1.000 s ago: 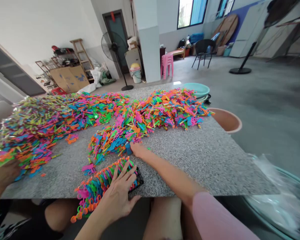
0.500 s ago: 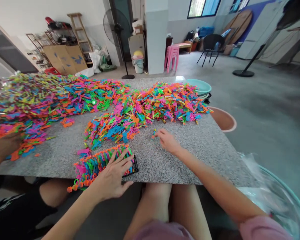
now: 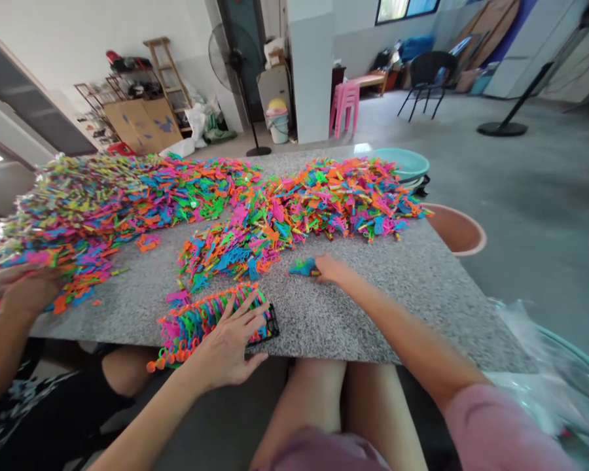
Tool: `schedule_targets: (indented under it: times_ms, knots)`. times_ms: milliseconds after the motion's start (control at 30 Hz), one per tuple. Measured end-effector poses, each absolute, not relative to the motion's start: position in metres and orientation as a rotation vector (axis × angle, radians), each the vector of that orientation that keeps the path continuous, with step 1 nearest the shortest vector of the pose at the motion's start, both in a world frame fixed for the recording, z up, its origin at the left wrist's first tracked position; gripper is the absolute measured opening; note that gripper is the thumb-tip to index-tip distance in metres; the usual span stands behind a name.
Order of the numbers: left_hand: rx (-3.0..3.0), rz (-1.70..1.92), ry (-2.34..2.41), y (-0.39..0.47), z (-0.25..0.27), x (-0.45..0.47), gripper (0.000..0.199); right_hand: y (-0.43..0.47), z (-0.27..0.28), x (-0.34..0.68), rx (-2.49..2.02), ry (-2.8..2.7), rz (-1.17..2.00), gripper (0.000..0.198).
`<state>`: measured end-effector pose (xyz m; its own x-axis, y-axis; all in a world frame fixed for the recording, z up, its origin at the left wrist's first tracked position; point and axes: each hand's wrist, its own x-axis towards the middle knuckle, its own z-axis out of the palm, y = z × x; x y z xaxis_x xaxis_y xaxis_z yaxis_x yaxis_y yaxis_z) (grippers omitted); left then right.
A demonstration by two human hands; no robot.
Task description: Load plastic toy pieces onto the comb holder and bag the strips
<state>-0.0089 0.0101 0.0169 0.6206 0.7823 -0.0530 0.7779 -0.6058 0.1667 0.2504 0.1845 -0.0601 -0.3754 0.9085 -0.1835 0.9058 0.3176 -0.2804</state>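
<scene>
My left hand lies with spread fingers over the right end of a black rack near the table's front edge. Packed upright rows of small plastic pieces fill the rack in orange, pink, green and blue, with round orange ends along the front. Farther right, just above the tabletop, the fingers of my right hand are closed on a small blue plastic piece with some green and yellow on it. Its exact kind is too blurred to tell. A heap of similar bright pieces lies behind both hands.
A larger heap spreads over the left of the grey speckled table. Another person's hands reach into it. Teal and brown basins stand beyond the right edge. Clear plastic bags hang at the right front.
A blue plastic piece now shows at my right fingertips, where only a small blurred bit showed before. My left hand stays on the rack. The view has shifted slightly.
</scene>
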Motion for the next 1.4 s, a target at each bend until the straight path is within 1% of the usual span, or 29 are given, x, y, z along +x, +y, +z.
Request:
schedule_targets:
  times_ms: [100, 167, 200, 267, 333, 400, 500, 633, 767, 867, 967, 1100, 1200, 1300, 1400]
  knots:
    - [2.647, 0.037, 1.309, 0.01, 0.017, -0.007, 0.038, 0.172, -0.059, 0.251, -1.672, -2.587, 0.917, 0.016]
    - [2.643, 0.07, 1.31, 0.01, 0.016, -0.006, 0.04, 0.149, -0.063, 0.245, -1.459, -2.448, 1.216, 0.012]
    - [2.644, 0.093, 1.312, 0.01, 0.016, -0.006, 0.041, 0.133, -0.068, 0.24, -1.345, -2.336, 1.319, 0.01]
    - [2.645, 0.125, 1.319, 0.01, 0.015, -0.006, 0.042, 0.097, -0.08, 0.225, -1.198, -2.1, 1.41, 0.004]
    - [2.641, 0.132, 1.317, 0.01, 0.015, -0.006, 0.044, 0.065, -0.094, 0.207, -1.174, -1.921, 1.372, 0.006]
    - [2.636, 0.116, 1.31, 0.01, 0.015, -0.006, 0.047, 0.047, -0.102, 0.19, -1.211, -1.856, 1.294, 0.007]
    - [2.649, 0.094, 1.313, 0.011, 0.015, -0.006, 0.05, 0.043, -0.104, 0.176, -1.296, -1.989, 1.14, 0.001]
    - [2.656, 0.076, 1.33, 0.011, 0.014, -0.005, 0.055, 0.05, -0.1, 0.174, -1.366, -2.137, 0.985, 0.004]
    - [2.635, 0.125, 1.331, 0.01, 0.014, -0.004, 0.046, 0.05, -0.099, 0.174, -1.32, -2.18, 0.892, 0.003]
    - [2.638, 0.143, 1.323, 0.01, 0.013, -0.004, 0.043, 0.049, -0.095, 0.171, -1.299, -2.225, 0.9, 0.003]
    - [2.636, 0.154, 1.338, 0.01, 0.01, -0.005, 0.044, 0.052, -0.09, 0.169, -1.388, -2.243, 0.909, 0.008]
    - [2.625, 0.172, 1.355, 0.01, 0.008, -0.005, 0.044, 0.054, -0.088, 0.173, -1.376, -2.168, 0.968, 0.003]
    - [2.613, 0.17, 1.351, 0.01, 0.008, -0.004, 0.044, 0.054, -0.091, 0.176, -1.3, -2.106, 0.988, 0.007]
    - [2.607, 0.15, 1.363, 0.01, 0.008, -0.004, 0.047, 0.054, -0.093, 0.175, -1.263, -2.157, 0.988, 0.006]
    - [2.603, 0.16, 1.365, 0.009, 0.007, -0.004, 0.044, 0.055, -0.092, 0.17, -1.305, -2.238, 0.965, 0.004]
